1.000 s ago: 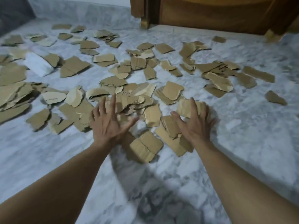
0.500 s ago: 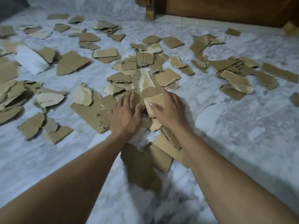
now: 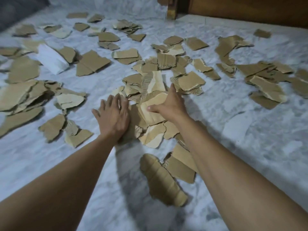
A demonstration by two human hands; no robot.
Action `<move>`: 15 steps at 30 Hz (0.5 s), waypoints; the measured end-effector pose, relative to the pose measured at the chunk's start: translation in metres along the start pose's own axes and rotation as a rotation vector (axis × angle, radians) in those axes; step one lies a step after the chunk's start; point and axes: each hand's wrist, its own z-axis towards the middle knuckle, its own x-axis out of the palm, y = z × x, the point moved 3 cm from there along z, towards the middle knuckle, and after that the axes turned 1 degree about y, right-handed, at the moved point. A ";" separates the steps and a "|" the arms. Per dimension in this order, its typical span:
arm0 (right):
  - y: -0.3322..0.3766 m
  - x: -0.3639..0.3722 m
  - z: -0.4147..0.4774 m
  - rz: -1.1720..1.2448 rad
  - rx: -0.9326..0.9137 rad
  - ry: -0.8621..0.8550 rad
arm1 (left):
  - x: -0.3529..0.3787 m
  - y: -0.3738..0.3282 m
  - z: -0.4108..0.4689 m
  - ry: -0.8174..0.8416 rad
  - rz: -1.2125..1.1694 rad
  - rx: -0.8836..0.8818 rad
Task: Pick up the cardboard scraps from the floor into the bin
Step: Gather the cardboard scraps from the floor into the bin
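left hand: the left hand [image 3: 115, 115] lies flat and relaxed, fingers straight, palm pressing the left flank of the heap [image 3: 146, 82].
right hand: the right hand [image 3: 168, 105] has its fingers stretched along the heap's far right side and its thumb pressed on a pale scrap [image 3: 156, 101]. no closed grasp shows, and whether the fingertips tuck under cannot be told.
cardboard scraps: all of them lie on the marble floor [image 3: 233, 130]. one heap sits between the hands, a long scrap [image 3: 163, 180] lies nearer the person, and loose clusters lie well apart to the left [image 3: 21, 95] and right [image 3: 266, 87].
bin: not in view.
change: a second ago the hands were spread wide over separate pieces. they have since swept inward, and those pieces now overlap in one mound, leaving bare floor just right of the right hand.
meaning: raking is likely finished for this batch. the heap looks ready to be squeezed and lifted.
progress: early, with nothing binned from what shows here.
risk: thin, stiff pieces may slip out of the sides when lifted.
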 end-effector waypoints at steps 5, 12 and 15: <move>0.023 0.014 0.007 0.147 0.068 0.062 | -0.001 -0.018 -0.016 -0.082 -0.244 -0.015; 0.015 0.006 -0.016 0.289 0.024 0.103 | -0.015 -0.028 -0.028 0.005 -0.685 -0.205; 0.011 -0.004 -0.034 0.384 0.001 0.065 | -0.021 -0.045 -0.034 0.081 -0.895 -0.280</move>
